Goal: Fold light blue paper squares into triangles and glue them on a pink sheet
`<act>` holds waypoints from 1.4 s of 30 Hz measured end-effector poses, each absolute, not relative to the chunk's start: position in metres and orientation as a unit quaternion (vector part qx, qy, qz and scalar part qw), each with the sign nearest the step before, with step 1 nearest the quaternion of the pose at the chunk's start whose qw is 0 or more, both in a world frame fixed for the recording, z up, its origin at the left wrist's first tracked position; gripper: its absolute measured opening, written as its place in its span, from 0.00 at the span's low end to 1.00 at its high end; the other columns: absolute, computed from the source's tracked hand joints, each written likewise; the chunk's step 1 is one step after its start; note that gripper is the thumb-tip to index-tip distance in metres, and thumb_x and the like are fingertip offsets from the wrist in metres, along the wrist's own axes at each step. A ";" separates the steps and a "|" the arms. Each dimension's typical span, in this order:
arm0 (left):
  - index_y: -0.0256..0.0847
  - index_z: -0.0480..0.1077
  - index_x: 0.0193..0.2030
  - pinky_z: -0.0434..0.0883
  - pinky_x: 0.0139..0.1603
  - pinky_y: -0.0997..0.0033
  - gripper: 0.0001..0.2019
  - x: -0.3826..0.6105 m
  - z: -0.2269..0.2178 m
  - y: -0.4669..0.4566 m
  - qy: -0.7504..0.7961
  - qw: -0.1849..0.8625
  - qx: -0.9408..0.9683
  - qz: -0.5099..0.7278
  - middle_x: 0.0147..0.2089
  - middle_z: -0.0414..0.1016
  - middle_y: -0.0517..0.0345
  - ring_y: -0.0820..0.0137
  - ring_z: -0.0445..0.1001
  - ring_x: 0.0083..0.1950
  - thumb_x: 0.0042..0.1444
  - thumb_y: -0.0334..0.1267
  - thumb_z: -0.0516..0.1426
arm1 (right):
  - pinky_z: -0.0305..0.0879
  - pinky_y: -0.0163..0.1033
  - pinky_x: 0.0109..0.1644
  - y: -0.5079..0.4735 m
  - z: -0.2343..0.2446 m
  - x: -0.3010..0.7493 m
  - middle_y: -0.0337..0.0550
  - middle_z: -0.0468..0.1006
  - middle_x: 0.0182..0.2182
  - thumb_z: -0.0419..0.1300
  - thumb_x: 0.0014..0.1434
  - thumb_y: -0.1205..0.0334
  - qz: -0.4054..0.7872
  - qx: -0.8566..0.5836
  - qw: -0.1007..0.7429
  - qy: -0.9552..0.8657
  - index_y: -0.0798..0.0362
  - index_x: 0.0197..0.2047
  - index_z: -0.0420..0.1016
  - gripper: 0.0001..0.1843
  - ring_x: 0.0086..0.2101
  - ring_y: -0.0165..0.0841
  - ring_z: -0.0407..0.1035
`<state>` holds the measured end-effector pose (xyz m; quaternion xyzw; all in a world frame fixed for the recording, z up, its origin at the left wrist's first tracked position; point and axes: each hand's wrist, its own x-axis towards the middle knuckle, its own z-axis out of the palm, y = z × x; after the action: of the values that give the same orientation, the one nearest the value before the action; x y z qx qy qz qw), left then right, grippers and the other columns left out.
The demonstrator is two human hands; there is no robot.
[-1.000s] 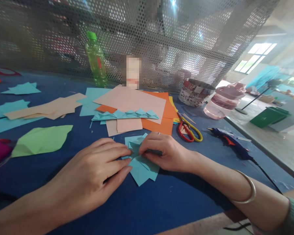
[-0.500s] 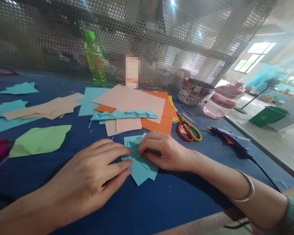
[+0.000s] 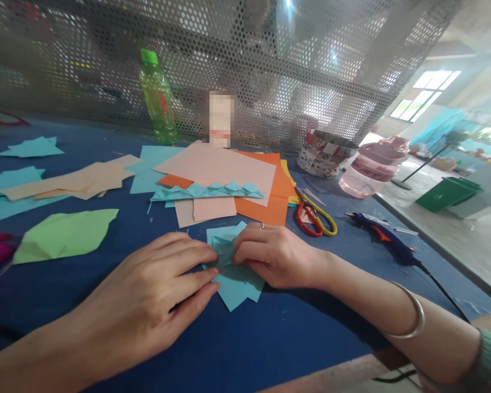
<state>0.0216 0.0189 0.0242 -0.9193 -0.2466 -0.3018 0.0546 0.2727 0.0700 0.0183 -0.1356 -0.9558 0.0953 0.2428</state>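
Light-blue paper pieces [image 3: 237, 286] lie overlapped on the dark blue table in front of me. My left hand [image 3: 159, 284] rests flat from the left, fingers stretched out, its fingertips on the left edge of these pieces. My right hand [image 3: 274, 254] is closed in a pinch on a folded part of the blue paper, near its top right. The fingers partly hide the fold. Just beyond the hands lies a blue folded paper strip [image 3: 213, 191] with a row of points, on top of pink paper [image 3: 221, 164] and orange paper [image 3: 265, 210].
Red-and-yellow scissors [image 3: 316, 215] and a blue glue gun [image 3: 387, 237] lie at right. Behind them stand a papered pot [image 3: 325, 155] and a pink bottle [image 3: 370, 169]. A green bottle [image 3: 157, 101] stands by the perforated screen. Green paper [image 3: 67, 236] and beige paper [image 3: 77, 179] lie left.
My right hand's fingers have shifted slightly on the blue paper, and the raised fold under them now lies lower. My left hand has hardly moved.
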 end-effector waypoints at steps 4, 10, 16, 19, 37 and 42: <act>0.43 0.81 0.41 0.74 0.54 0.59 0.12 0.020 0.023 0.020 -0.248 0.059 -0.923 -0.288 0.46 0.83 0.56 0.65 0.81 0.48 0.69 0.32 0.55 | 0.74 0.39 0.46 0.068 0.021 0.272 0.49 0.81 0.38 0.50 0.68 0.76 0.033 -0.120 0.226 -0.966 0.55 0.39 0.74 0.13 0.41 0.35 0.74; 0.43 0.82 0.40 0.74 0.54 0.59 0.14 0.023 0.023 0.018 -0.262 0.049 -0.915 -0.304 0.45 0.84 0.55 0.64 0.81 0.48 0.70 0.32 0.54 | 0.75 0.39 0.45 0.068 0.018 0.273 0.49 0.81 0.38 0.51 0.69 0.75 0.014 -0.125 0.246 -0.961 0.57 0.47 0.75 0.12 0.40 0.34 0.75; 0.42 0.82 0.40 0.73 0.53 0.58 0.14 0.024 0.023 0.017 -0.261 0.048 -0.915 -0.302 0.46 0.84 0.55 0.63 0.81 0.48 0.70 0.32 0.54 | 0.76 0.39 0.44 0.071 0.017 0.273 0.47 0.81 0.38 0.52 0.69 0.75 0.019 -0.107 0.259 -0.960 0.56 0.43 0.77 0.13 0.39 0.33 0.74; 0.43 0.82 0.40 0.73 0.52 0.58 0.14 0.023 0.023 0.017 -0.265 0.044 -0.914 -0.303 0.45 0.84 0.56 0.63 0.80 0.47 0.70 0.32 0.54 | 0.75 0.40 0.45 0.071 0.020 0.273 0.48 0.81 0.37 0.51 0.68 0.75 0.013 -0.098 0.251 -0.963 0.57 0.41 0.78 0.14 0.40 0.34 0.73; 0.35 0.77 0.51 0.72 0.53 0.59 0.11 0.025 0.022 0.018 -0.248 0.078 -0.918 -0.298 0.46 0.83 0.52 0.63 0.79 0.47 0.71 0.35 0.54 | 0.71 0.39 0.46 0.067 0.024 0.273 0.47 0.80 0.37 0.51 0.72 0.71 -0.045 -0.093 0.198 -0.975 0.57 0.39 0.79 0.15 0.41 0.36 0.71; 0.39 0.79 0.47 0.73 0.52 0.58 0.11 0.026 0.019 0.019 -0.259 0.061 -0.923 -0.279 0.46 0.80 0.52 0.61 0.77 0.47 0.71 0.37 0.55 | 0.70 0.39 0.44 0.068 0.024 0.273 0.46 0.80 0.35 0.51 0.72 0.71 -0.045 -0.088 0.215 -0.972 0.58 0.38 0.80 0.17 0.39 0.36 0.70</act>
<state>0.0255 0.0187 0.0195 -0.9227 -0.2588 -0.2793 0.0610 0.2726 0.0682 0.0242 -0.0880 -0.9716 -0.0455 0.2149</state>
